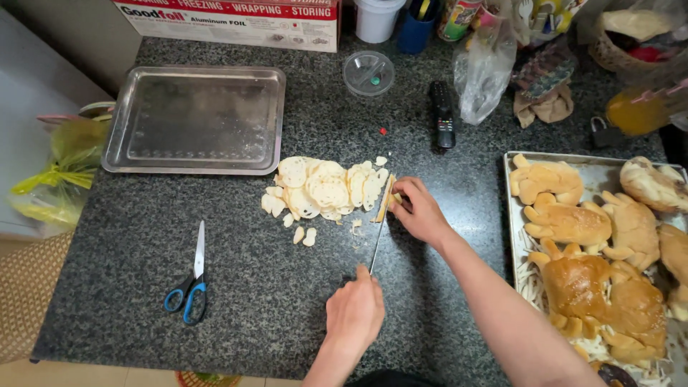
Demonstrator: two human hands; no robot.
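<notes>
My left hand (355,315) is low in the middle of the view, closed around the handle of a knife (378,240). The thin blade runs up to a small pale end piece of food (393,198). My right hand (419,211) reaches in from the right and pinches that piece against the dark speckled stone counter (143,236). Just left of the blade lies a heap of thin, pale, round slices (326,190), with a few small bits loose below it.
An empty metal tray (193,118) sits at the back left. Blue-handled scissors (190,283) lie at the front left. A baking tray (513,215) of golden bread pieces fills the right side. A remote (443,115), a round clear lid (368,72), a long box (236,21) and bags line the back.
</notes>
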